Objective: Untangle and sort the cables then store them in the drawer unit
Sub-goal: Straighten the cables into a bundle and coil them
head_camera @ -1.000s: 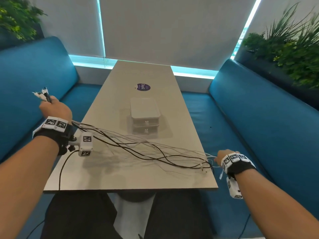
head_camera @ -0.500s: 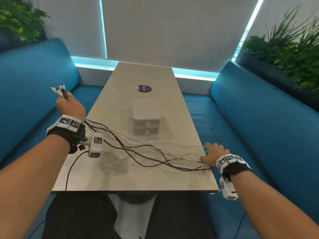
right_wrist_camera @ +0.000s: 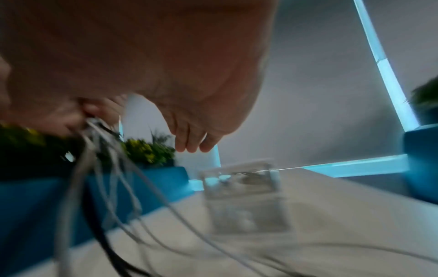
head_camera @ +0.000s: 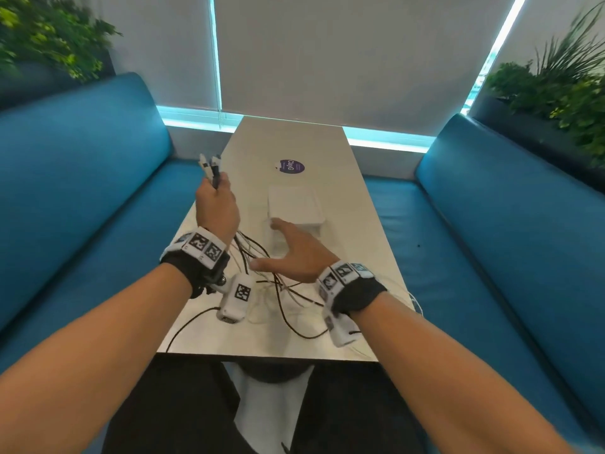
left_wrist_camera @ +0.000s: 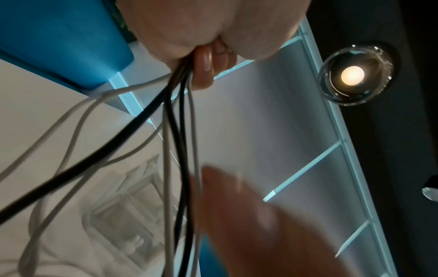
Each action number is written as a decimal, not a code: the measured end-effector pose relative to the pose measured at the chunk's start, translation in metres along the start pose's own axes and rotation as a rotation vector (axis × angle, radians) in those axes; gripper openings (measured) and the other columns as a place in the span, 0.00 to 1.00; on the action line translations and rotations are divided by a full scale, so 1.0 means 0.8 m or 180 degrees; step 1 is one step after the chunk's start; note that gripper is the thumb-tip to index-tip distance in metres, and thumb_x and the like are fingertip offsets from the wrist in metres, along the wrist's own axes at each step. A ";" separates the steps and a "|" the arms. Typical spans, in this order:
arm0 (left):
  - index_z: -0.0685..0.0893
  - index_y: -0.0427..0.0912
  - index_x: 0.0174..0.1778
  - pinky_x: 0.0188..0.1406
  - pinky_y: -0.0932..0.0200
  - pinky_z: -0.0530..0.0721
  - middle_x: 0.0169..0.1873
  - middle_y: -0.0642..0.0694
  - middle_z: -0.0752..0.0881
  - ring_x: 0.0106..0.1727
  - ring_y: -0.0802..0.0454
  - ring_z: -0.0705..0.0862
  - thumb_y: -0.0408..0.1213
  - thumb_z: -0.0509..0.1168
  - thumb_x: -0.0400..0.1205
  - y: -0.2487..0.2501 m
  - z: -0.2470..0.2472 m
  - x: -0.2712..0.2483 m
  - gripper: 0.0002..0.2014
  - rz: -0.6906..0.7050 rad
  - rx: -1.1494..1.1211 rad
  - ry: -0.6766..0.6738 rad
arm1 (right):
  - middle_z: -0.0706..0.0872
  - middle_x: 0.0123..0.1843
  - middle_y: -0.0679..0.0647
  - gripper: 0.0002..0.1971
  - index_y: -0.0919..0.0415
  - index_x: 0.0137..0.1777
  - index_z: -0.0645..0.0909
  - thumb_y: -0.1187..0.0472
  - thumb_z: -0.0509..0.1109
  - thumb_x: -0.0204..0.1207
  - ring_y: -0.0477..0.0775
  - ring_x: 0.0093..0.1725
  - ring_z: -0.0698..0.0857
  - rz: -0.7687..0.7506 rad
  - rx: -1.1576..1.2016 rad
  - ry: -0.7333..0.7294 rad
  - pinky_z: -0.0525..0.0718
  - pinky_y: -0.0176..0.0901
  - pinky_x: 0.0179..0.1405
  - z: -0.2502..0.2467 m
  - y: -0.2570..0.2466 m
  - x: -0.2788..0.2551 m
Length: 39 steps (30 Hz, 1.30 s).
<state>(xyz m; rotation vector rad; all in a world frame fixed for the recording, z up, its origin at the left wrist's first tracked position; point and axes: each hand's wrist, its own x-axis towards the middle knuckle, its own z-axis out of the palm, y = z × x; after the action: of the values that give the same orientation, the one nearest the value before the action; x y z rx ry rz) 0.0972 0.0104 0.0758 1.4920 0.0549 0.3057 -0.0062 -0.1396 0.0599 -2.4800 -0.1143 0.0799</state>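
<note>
My left hand (head_camera: 214, 204) is raised over the table's left side and grips a bundle of black and white cables (head_camera: 278, 290). Their connector ends (head_camera: 209, 163) stick up out of the fist. In the left wrist view the cables (left_wrist_camera: 182, 116) hang down from the curled fingers. The loose lengths lie tangled on the table's near part. My right hand (head_camera: 289, 249) hovers open over these strands, fingers spread, just in front of the white drawer unit (head_camera: 296, 204). It holds nothing. The right wrist view is blurred; it shows the drawer unit (right_wrist_camera: 241, 189) ahead and the cables (right_wrist_camera: 106, 168) to the left.
The long pale table (head_camera: 360, 231) runs away from me between two blue benches (head_camera: 82, 191). A round purple sticker (head_camera: 290, 167) lies beyond the drawer unit. Planters stand behind both benches. Some white cable hangs over the table's right edge (head_camera: 414, 299).
My left hand has carried the cable ends rightwards, from off the table's left side to above it. My right hand has left the cable ends at the right edge and swung in front of the drawer unit.
</note>
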 end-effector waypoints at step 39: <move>0.68 0.47 0.35 0.17 0.68 0.67 0.28 0.48 0.68 0.20 0.54 0.65 0.45 0.55 0.89 0.048 -0.051 0.075 0.15 -0.0391 -0.0701 0.0979 | 0.87 0.40 0.53 0.19 0.55 0.43 0.83 0.37 0.71 0.75 0.56 0.43 0.86 0.2439 -0.0706 0.0401 0.79 0.45 0.42 -0.080 0.332 -0.152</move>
<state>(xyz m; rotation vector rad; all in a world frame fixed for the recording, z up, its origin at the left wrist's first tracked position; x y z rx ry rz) 0.1391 0.0660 0.1194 1.2082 0.3468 0.4258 -0.1047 -0.3999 -0.0485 -2.5960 0.9259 0.2415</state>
